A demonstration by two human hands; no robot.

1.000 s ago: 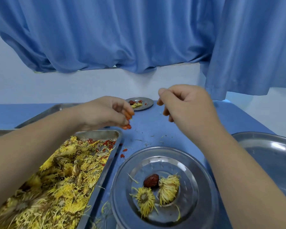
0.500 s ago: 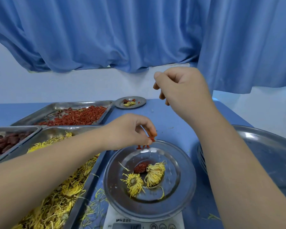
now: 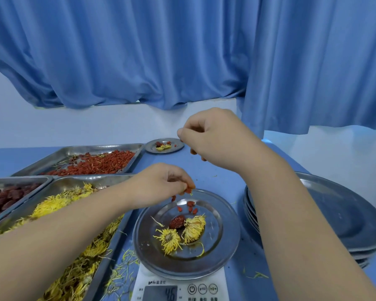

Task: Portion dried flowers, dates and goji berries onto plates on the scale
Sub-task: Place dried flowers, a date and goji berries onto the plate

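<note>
**Left hand [image 3: 167, 183] pinches goji berries [image 3: 189, 190] over the plate [image 3: 230, 235]**

The left hand's fingers are bunched together, pinching a few goji berries at their tips just above the far rim of the plate. Below those fingertips, more loose berries [image 3: 190, 207] lie on the plate. Nearer the person sit one date [image 3: 178, 221] and two dried flowers [image 3: 193, 229], which touch the date. The plate sits on a white scale [image 3: 182, 287].

The right hand [image 3: 217, 137] hangs higher and further away, with its fingers curled. Whether it holds anything I cannot tell.

Under the left forearm is a tray of yellow flowers [image 3: 59, 211]. Beyond that hand is a tray of berries [image 3: 100, 162], and to its left a tray of dates [image 3: 7, 196]. A small filled plate [image 3: 164, 145] lies just beside the right hand's knuckles. A stack of plates [image 3: 345, 213] stands on the blue counter [image 3: 215, 174], outside the right forearm.
</note>
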